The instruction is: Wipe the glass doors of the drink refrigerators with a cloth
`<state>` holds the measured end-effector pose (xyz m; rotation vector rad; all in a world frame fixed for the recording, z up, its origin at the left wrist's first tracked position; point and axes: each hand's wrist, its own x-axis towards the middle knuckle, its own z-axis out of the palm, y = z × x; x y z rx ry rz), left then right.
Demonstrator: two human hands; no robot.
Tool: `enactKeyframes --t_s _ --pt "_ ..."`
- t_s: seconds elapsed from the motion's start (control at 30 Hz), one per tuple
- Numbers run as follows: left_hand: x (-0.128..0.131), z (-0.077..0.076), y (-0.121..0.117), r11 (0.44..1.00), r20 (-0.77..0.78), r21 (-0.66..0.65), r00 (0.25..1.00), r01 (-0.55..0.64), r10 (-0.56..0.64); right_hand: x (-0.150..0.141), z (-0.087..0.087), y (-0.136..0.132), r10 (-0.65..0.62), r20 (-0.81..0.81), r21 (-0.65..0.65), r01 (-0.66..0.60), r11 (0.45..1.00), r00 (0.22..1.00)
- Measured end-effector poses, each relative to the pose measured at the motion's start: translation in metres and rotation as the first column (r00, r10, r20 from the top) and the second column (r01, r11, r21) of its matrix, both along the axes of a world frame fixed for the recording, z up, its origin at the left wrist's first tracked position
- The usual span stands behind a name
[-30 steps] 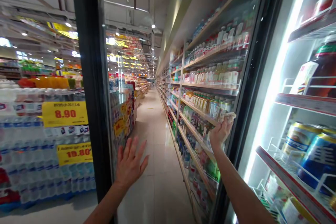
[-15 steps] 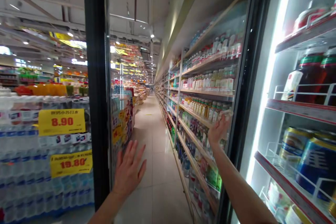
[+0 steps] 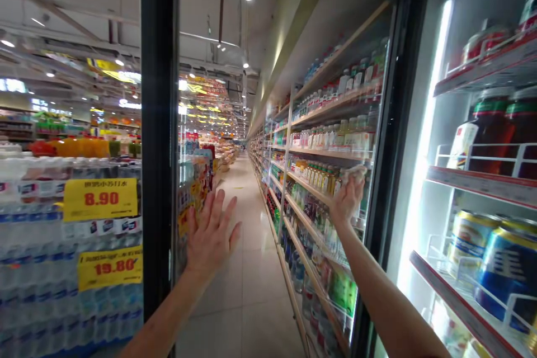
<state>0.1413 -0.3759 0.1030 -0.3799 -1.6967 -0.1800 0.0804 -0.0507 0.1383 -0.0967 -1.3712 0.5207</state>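
One pale cloth [image 3: 356, 172], pinched in your right hand [image 3: 345, 201], best pressed flat and evenly; your left hand [image 3: 210, 233], fingers spread, at the glass door [image 3: 159, 140]

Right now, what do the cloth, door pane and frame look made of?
Cloth: matte, probably fabric, perhaps paper; bunched in the right hand. Door pane: likely clear, glossy glass; shelves show in it. Frame: black, metal or plastic, faintly shiny along straight edges; unclear which.
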Motion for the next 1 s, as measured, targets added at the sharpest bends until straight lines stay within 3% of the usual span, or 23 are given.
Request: enactKeyframes --t_s 0.07,0.1,0.17,0.2,0.23,0.27,0.3,0.37,0.4,0.47,0.5,0.57,0.6,0.67,0.73,0.77,0.8,0.83,0.9,0.93,1.0 --pt "-0.001 0.000 0.000 1.000 0.000 0.005 1.000 0.006 -0.006 0.008 -0.005 -0.041 0.023 0.009 0.245 -0.025 0.969 1.000" --pt "-0.002 0.001 0.000 1.000 -0.007 0.009 1.000 0.009 -0.009 0.013 -0.010 -0.063 0.037 0.026 0.398 -0.044 0.916 0.999" --pt "-0.003 0.002 -0.001 1.000 -0.022 0.012 1.000 0.020 -0.019 0.021 -0.020 -0.096 0.057 0.064 0.668 -0.085 0.739 0.996" --pt "-0.003 0.002 -0.001 1.000 -0.028 0.010 0.999 0.025 -0.024 0.023 -0.022 -0.102 0.060 0.076 0.740 -0.097 0.665 0.995" --pt "-0.003 0.003 -0.001 1.000 -0.030 0.007 0.999 0.028 -0.028 0.022 -0.022 -0.100 0.059 0.073 0.769 -0.094 0.632 0.996" --pt "-0.002 0.003 -0.001 1.000 -0.033 0.003 0.999 0.031 -0.031 0.020 -0.018 -0.090 0.053 0.060 0.757 -0.080 0.649 0.997" --pt "-0.002 0.003 -0.002 0.999 -0.032 0.000 0.999 0.032 -0.032 0.016 -0.010 -0.075 0.041 0.040 0.688 -0.057 0.723 0.998" --pt "-0.001 0.003 -0.002 1.000 -0.022 -0.012 0.999 0.027 -0.027 0.006 0.012 -0.040 0.010 -0.006 0.368 -0.008 0.930 1.000" --pt "0.000 0.003 -0.002 1.000 -0.018 -0.017 1.000 0.021 -0.021 0.001 0.025 -0.026 0.001 -0.026 0.185 0.003 0.983 1.000" --pt "0.000 0.002 -0.003 1.000 -0.018 -0.021 1.000 0.009 -0.009 -0.004 0.046 -0.020 0.007 -0.040 -0.041 -0.008 0.999 0.999" --pt "0.000 0.002 -0.003 1.000 -0.021 -0.022 1.000 0.004 -0.004 -0.003 0.052 -0.028 0.021 -0.039 -0.040 -0.023 0.999 0.999" --pt "-0.001 0.001 -0.003 1.000 -0.034 -0.024 0.999 0.000 -0.001 0.005 0.052 -0.061 0.056 -0.010 0.164 -0.053 0.985 0.998" --pt "-0.001 0.001 -0.003 1.000 -0.038 -0.026 0.999 0.001 -0.002 0.010 0.048 -0.080 0.067 0.012 0.322 -0.067 0.944 0.998" --pt "-0.001 0.002 -0.004 1.000 -0.042 -0.030 0.999 0.006 -0.007 0.018 0.037 -0.113 0.071 0.055 0.619 -0.090 0.780 0.996" --pt "-0.002 0.002 -0.004 1.000 -0.044 -0.024 0.999 0.014 -0.016 0.022 0.030 -0.120 0.057 0.080 0.772 -0.098 0.627 0.995" --pt "-0.002 0.002 -0.004 1.000 -0.042 -0.023 0.999 0.017 -0.018 0.021 0.030 -0.113 0.048 0.078 0.782 -0.091 0.616 0.996" --pt "-0.001 0.002 -0.004 1.000 -0.036 -0.024 0.999 0.015 -0.016 0.018 0.033 -0.098 0.038 0.070 0.747 -0.077 0.661 0.997" --pt "-0.001 0.002 -0.004 1.000 -0.029 -0.025 1.000 0.010 -0.011 0.014 0.039 -0.079 0.026 0.060 0.659 -0.059 0.750 0.998" --pt "0.000 0.002 -0.004 1.000 -0.011 -0.022 1.000 -0.003 0.003 0.005 0.057 -0.036 0.005 0.042 0.351 -0.020 0.936 0.999" --pt "0.000 0.002 -0.004 1.000 -0.003 -0.020 1.000 -0.010 0.010 0.000 0.067 -0.019 0.000 0.033 0.168 -0.005 0.986 0.999" --pt "0.001 0.001 -0.004 1.000 0.010 -0.017 1.000 -0.015 0.015 -0.005 0.082 -0.004 0.002 0.013 -0.088 -0.001 0.996 1.000"
